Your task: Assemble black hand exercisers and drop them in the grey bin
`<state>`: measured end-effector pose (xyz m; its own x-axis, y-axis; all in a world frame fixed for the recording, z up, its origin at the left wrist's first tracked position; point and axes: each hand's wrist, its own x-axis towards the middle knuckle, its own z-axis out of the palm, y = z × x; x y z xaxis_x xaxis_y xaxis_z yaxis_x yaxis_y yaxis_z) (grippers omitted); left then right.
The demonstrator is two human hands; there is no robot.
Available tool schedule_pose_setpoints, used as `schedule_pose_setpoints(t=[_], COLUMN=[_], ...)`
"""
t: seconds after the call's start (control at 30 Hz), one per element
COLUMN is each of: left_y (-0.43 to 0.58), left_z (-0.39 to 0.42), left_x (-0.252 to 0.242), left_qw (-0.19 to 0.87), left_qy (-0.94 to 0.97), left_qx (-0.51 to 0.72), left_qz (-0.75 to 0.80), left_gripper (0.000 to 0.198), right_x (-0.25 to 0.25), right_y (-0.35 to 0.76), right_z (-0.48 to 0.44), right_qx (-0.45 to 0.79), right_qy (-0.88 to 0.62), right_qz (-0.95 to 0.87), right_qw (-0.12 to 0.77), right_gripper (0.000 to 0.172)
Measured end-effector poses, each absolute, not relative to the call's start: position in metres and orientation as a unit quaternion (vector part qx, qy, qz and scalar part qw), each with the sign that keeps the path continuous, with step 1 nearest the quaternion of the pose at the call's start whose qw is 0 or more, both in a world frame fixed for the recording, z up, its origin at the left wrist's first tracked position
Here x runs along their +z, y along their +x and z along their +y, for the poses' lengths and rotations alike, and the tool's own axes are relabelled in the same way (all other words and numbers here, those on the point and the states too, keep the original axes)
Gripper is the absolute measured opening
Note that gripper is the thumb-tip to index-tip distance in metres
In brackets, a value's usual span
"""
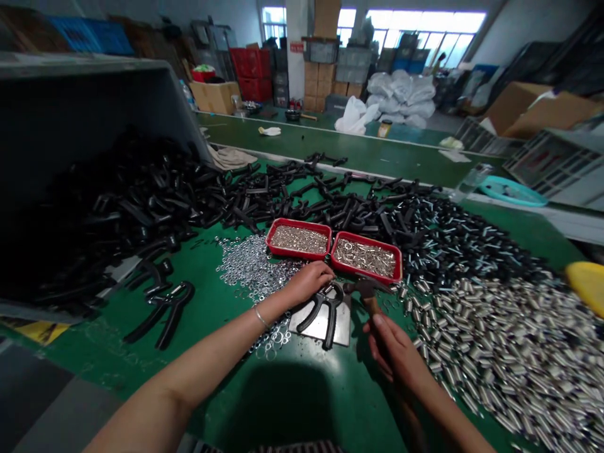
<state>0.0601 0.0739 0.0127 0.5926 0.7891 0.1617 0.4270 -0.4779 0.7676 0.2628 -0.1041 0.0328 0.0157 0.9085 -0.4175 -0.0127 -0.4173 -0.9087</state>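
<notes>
My left hand (309, 281) is closed on the top of a black two-armed plastic grip (322, 309), which lies on a small grey metal plate (343, 326) on the green table. My right hand (395, 351) is wrapped round the wooden handle of a small hammer (365, 290), whose metal head hovers just right of the grip's top. Two red trays sit just beyond: the left red tray (268, 241) holds small silvery parts, the right red tray (399, 257) holds longer silvery pieces. A heap of shiny washers (248, 267) lies left of my left hand.
A large pile of black grip parts (141, 201) spreads across the back and left of the table. Several finished black grips (163, 308) lie at the left. Metal springs (509, 352) cover the right side. A yellow object (587, 286) and a teal basin (512, 190) sit at the right.
</notes>
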Motion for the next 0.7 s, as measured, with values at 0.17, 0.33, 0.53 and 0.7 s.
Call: schedule_pose_setpoints(t=[0.17, 0.33, 0.53, 0.7], left_y=[0.067, 0.070, 0.070, 0.065], left_z=[0.074, 0.071, 0.061, 0.054], left_x=[0.007, 0.004, -0.002, -0.005], left_qw=[0.341, 0.347, 0.250, 0.025], left_qy=[0.826, 0.818, 0.858, 0.939], left_qx=[0.229, 0.234, 0.224, 0.172], left_qz=[0.385, 0.395, 0.388, 0.297], left_gripper=[0.018, 0.016, 0.017, 0.024], right_x=[0.016, 0.009, 0.005, 0.013], right_y=[0.268, 0.273, 0.272, 0.271], right_z=[-0.114, -0.115, -0.114, -0.114], right_qx=[0.603, 0.612, 0.614, 0.608], right_qy=[-0.587, -0.576, -0.573, -0.575], right_qz=[-0.342, -0.327, -0.322, -0.344], right_qw=[0.419, 0.432, 0.436, 0.425], right_gripper=[0.051, 0.051, 0.052, 0.052])
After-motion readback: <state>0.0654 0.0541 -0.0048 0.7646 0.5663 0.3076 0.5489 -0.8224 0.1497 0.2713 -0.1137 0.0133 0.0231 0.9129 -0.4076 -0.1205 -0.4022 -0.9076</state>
